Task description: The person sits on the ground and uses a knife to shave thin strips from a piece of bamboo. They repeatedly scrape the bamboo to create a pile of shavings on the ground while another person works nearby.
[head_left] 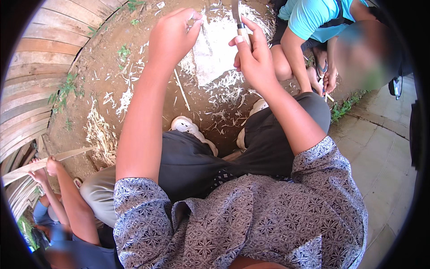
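My right hand (256, 56) is wrapped round the light wooden handle of a knife (236, 13), whose blade points up toward the far edge. My left hand (174, 36) is raised on the left, apart from the knife, with thumb and fingers pinched together. Whatever may be between those fingers is lost against the glare behind them. Below both hands a pale flat slab (218, 67), washed out by bright light, lies on the ground. Whitish wood shavings (226, 87) are strewn round it.
A thin stick (182, 91) lies on the soil. More shavings (101, 130) are heaped on the left beside wooden planks (33, 67). A person in a light blue shirt (313, 18) crouches at right. At lower left, another person's hands hold a long wood strip (67, 154). Paving tiles (380, 148) lie right.
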Motion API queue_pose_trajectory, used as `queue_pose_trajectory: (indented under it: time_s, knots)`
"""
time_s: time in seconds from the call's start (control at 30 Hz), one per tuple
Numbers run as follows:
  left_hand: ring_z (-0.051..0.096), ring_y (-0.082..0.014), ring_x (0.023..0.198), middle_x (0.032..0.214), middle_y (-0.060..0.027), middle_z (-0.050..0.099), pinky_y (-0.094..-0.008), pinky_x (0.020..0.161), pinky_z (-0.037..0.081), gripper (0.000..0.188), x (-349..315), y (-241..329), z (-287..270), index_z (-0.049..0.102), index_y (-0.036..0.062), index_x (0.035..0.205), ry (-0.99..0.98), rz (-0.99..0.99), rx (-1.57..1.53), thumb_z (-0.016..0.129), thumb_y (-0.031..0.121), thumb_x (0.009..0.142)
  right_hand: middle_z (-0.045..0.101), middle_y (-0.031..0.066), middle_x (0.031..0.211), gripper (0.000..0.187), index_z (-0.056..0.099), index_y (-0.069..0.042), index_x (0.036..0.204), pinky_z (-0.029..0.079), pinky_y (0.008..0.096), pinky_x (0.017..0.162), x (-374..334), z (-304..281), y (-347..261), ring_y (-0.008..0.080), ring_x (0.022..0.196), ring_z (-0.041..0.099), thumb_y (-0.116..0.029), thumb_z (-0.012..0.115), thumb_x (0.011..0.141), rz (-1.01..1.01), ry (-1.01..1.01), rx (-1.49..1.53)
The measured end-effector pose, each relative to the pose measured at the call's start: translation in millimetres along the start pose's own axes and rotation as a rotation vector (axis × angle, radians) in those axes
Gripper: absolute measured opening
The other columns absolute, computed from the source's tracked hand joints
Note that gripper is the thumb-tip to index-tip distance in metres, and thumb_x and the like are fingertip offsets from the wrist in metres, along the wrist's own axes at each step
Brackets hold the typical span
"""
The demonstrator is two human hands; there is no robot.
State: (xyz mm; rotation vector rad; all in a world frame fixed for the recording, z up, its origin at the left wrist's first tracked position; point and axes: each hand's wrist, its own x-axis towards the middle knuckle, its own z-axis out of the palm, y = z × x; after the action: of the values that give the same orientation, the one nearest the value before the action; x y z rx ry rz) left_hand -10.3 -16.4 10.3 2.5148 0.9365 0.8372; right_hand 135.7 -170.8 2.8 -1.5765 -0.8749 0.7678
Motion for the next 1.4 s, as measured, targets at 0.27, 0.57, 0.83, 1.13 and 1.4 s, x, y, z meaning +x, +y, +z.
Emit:
queue_pose_trajectory:
  time_s: [0.27,0.57,0.83,1.13,1.4]
  knots:
    - [0.07,-0.0249,0.077,0.097,-0.0101,0.074,-0.036,0.069,0.054,0.014,-4.1,-4.9,-7.3,0.076,0.01,0.103,-0.002,0.065,0.002,0.071,0.014,0.09,0.068,0.019,0.08,0.042,0.052,-0.014,0.144,0.053,0.0441,0.073,7.5,5.1,24.9,0.032,0.074,0.07,-0.026,0.053,0.104,-0.136,-0.055,-0.385]
    - [0.065,-0.0374,0.089,0.091,-0.0154,0.068,-0.0457,0.078,0.052,0.005,-6.3,-5.4,-21.2,0.07,0.0058,0.086,0.057,0.246,-0.179,0.068,0.01,0.085,0.072,0.0241,0.098,0.04,0.047,-0.017,0.146,0.054,0.0485,0.079,10.0,-0.6,51.8,0.0379,0.086,0.072,-0.025,0.048,0.106,-0.228,-0.227,-0.643]
    - [0.063,-0.0378,0.092,0.091,-0.015,0.065,-0.0466,0.08,0.051,0.007,-10.1,-10.3,-25.0,0.069,0.0061,0.089,0.042,0.301,-0.196,0.066,0.01,0.084,0.071,0.0258,0.109,0.044,0.046,-0.009,0.145,0.052,0.0479,0.091,-3.8,13.2,51.6,0.0413,0.102,0.07,-0.031,0.047,0.107,0.04,-0.284,-0.574]
    - [0.064,-0.0372,0.091,0.092,-0.0147,0.066,-0.0449,0.08,0.052,0.008,-5.4,-6.1,-26.0,0.07,0.0058,0.09,0.021,0.284,-0.256,0.069,0.009,0.083,0.069,0.0188,0.093,0.045,0.041,-0.015,0.149,0.052,0.0458,0.084,5.9,11.7,69.3,0.0334,0.087,0.069,-0.028,0.048,0.106,0.027,-0.219,-0.503]
    - [0.065,-0.0378,0.089,0.091,-0.016,0.067,-0.0431,0.079,0.052,0.007,-7.6,-10.3,-26.0,0.07,0.0027,0.089,-0.025,0.27,-0.28,0.068,0.005,0.083,0.071,0.0276,0.092,0.043,0.04,-0.012,0.147,0.052,0.0504,0.086,-7.2,33.0,60.2,0.047,0.091,0.07,-0.028,0.045,0.107,0.063,-0.215,-0.538]
